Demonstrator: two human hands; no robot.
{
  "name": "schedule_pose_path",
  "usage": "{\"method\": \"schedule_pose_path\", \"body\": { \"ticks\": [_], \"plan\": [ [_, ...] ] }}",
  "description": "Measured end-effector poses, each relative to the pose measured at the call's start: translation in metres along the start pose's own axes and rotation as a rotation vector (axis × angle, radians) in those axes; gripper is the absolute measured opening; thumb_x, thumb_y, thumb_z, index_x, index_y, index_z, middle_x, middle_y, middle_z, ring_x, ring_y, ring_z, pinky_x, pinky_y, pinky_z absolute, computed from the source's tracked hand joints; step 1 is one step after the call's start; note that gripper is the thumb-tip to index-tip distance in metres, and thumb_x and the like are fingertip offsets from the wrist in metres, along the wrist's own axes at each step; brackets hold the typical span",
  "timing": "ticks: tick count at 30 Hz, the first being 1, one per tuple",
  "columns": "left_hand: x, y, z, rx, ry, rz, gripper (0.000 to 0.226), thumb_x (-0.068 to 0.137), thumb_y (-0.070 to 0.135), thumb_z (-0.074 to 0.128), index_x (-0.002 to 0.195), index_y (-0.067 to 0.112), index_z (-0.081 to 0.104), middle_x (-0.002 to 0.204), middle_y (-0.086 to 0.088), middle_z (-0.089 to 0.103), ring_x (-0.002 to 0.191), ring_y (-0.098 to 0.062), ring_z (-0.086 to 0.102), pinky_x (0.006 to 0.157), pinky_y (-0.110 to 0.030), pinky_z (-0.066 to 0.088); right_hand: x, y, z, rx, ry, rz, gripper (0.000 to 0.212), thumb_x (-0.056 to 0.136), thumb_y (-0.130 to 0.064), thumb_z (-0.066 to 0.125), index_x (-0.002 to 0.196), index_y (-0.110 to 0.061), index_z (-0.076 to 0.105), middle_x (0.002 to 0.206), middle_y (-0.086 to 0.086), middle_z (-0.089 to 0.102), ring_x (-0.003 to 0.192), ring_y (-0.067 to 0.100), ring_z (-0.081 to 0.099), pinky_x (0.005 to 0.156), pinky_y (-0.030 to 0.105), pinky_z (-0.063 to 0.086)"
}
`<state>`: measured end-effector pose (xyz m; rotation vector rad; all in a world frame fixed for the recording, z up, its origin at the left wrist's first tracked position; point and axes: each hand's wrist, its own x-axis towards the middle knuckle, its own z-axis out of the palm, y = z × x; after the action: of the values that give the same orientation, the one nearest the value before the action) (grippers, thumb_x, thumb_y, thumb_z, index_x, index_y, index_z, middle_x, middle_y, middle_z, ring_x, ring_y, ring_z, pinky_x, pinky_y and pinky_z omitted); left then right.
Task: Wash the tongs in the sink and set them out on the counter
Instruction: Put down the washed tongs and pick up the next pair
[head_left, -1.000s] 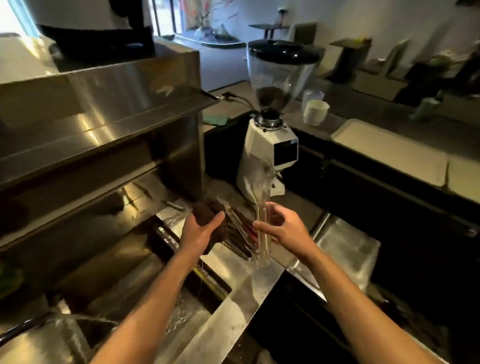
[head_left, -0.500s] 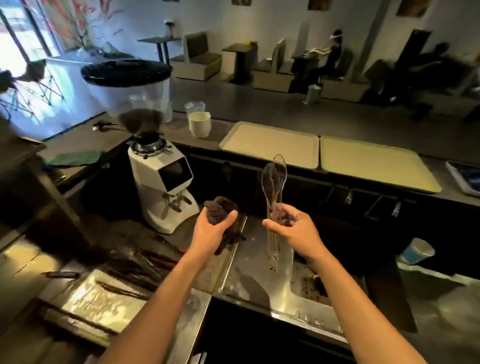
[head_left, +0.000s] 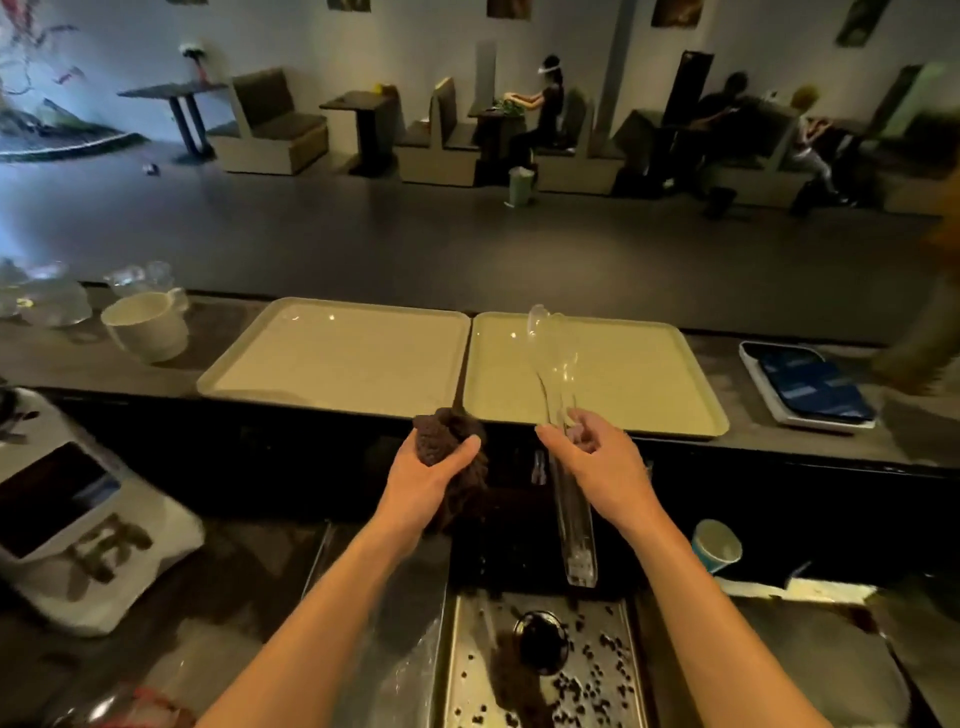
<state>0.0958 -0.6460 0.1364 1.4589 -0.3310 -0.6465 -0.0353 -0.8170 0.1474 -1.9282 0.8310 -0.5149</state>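
My right hand grips a pair of clear plastic tongs around the middle. The spoon ends point up and away over the right beige tray, and the hinge end hangs down near a small metal basin strewn with coffee beans. My left hand is closed on a dark brown scrubbing cloth, held a little to the left of the tongs and apart from them. Both hands hover above the lower steel worktop, in front of the raised counter.
A second beige tray lies left of the first on the raised counter. A white cup and glassware stand at the far left. A white coffee grinder stands lower left, a blue paper cup lower right, and a device with a dark screen at the right.
My view has swung right, from the sink and grinder to the two trays. Both hands have kept their grip and now sit in front of the right tray, with the tongs tilted over it.
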Motion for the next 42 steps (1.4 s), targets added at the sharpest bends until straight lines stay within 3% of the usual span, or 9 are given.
{"method": "schedule_pose_path", "body": {
  "ticks": [4, 8, 16, 24, 27, 30, 33, 38, 42],
  "plan": [
    [0.035, 0.009, 0.048, -0.037, -0.053, -0.06, 0.027, 0.083, 0.027, 0.079, 0.107, 0.023, 0.067, 0.101, -0.003, 0.076, 0.095, -0.017, 0.073, 0.075, -0.027, 0.057, 0.047, 0.008, -0.066, -0.111, 0.076, 0.041, 0.072, 0.088, -0.059, 0.064, 0.141, -0.011, 0.052, 0.098, -0.001, 0.066, 0.091, 0.012, 0.062, 0.071, 0.025, 0.043],
    [0.059, 0.016, 0.083, 0.0, -0.131, -0.071, 0.029, 0.083, 0.032, 0.078, 0.108, 0.024, 0.067, 0.099, -0.001, 0.077, 0.093, -0.018, 0.074, 0.077, -0.03, 0.058, 0.094, 0.014, -0.11, -0.316, 0.129, 0.148, 0.08, 0.089, -0.066, 0.058, 0.139, -0.004, 0.052, 0.132, 0.015, 0.062, 0.12, 0.031, 0.058, 0.089, 0.036, 0.045],
    [0.077, 0.018, 0.113, -0.011, -0.16, -0.12, 0.03, 0.085, 0.031, 0.077, 0.111, 0.021, 0.065, 0.106, -0.007, 0.075, 0.099, -0.023, 0.072, 0.088, -0.038, 0.058, 0.17, 0.034, -0.131, -0.703, 0.122, 0.249, 0.062, 0.086, -0.067, 0.06, 0.093, -0.005, 0.06, 0.068, 0.0, 0.056, 0.07, 0.022, 0.057, 0.065, 0.032, 0.043],
    [0.082, 0.014, 0.108, -0.045, -0.125, -0.133, 0.034, 0.087, 0.028, 0.076, 0.116, 0.014, 0.064, 0.105, -0.013, 0.076, 0.096, -0.026, 0.074, 0.075, -0.032, 0.058, 0.19, 0.042, -0.114, -0.906, 0.115, 0.242, 0.064, 0.092, -0.069, 0.048, 0.086, -0.007, 0.061, 0.068, 0.001, 0.055, 0.059, 0.017, 0.051, 0.059, 0.031, 0.039],
    [0.084, 0.012, 0.105, -0.051, -0.115, -0.134, 0.033, 0.087, 0.028, 0.075, 0.115, 0.015, 0.064, 0.103, -0.012, 0.076, 0.095, -0.025, 0.074, 0.075, -0.032, 0.058, 0.19, 0.044, -0.108, -0.967, 0.169, 0.265, 0.081, 0.091, -0.077, 0.035, 0.098, -0.004, 0.067, 0.091, 0.008, 0.068, 0.077, 0.023, 0.062, 0.061, 0.032, 0.041],
    [0.083, 0.009, 0.098, -0.065, -0.095, -0.135, 0.036, 0.087, 0.029, 0.076, 0.118, 0.014, 0.064, 0.105, -0.012, 0.076, 0.097, -0.026, 0.074, 0.081, -0.036, 0.058, 0.177, 0.038, -0.098, -0.925, 0.342, 0.202, 0.086, 0.09, -0.076, 0.039, 0.128, 0.0, 0.055, 0.124, 0.02, 0.057, 0.113, 0.033, 0.055, 0.085, 0.043, 0.046],
    [0.077, 0.007, 0.086, -0.093, -0.058, -0.133, 0.038, 0.086, 0.027, 0.076, 0.119, 0.014, 0.064, 0.106, -0.011, 0.076, 0.098, -0.025, 0.073, 0.081, -0.036, 0.057, 0.15, 0.019, -0.076, -0.811, 0.427, -0.001, 0.069, 0.095, -0.064, 0.044, 0.132, -0.007, 0.055, 0.13, 0.017, 0.055, 0.12, 0.031, 0.051, 0.092, 0.041, 0.044],
    [0.054, 0.004, 0.048, -0.179, 0.038, -0.145, 0.032, 0.089, 0.016, 0.072, 0.119, 0.009, 0.066, 0.109, -0.014, 0.075, 0.099, -0.026, 0.072, 0.079, -0.036, 0.058, 0.081, -0.015, -0.012, -0.358, 0.108, -0.119, 0.03, 0.099, -0.051, 0.049, 0.093, -0.025, 0.064, 0.09, -0.008, 0.064, 0.077, 0.007, 0.057, 0.059, 0.025, 0.038],
    [0.022, 0.0, -0.01, -0.245, 0.169, -0.146, 0.022, 0.09, 0.013, 0.07, 0.112, 0.012, 0.067, 0.099, -0.01, 0.077, 0.097, -0.026, 0.073, 0.087, -0.044, 0.058, 0.03, -0.034, 0.063, -0.115, 0.006, -0.169, 0.029, 0.097, -0.047, 0.055, 0.081, -0.025, 0.066, 0.076, -0.009, 0.064, 0.072, 0.008, 0.059, 0.068, 0.034, 0.048]
  ]
}}
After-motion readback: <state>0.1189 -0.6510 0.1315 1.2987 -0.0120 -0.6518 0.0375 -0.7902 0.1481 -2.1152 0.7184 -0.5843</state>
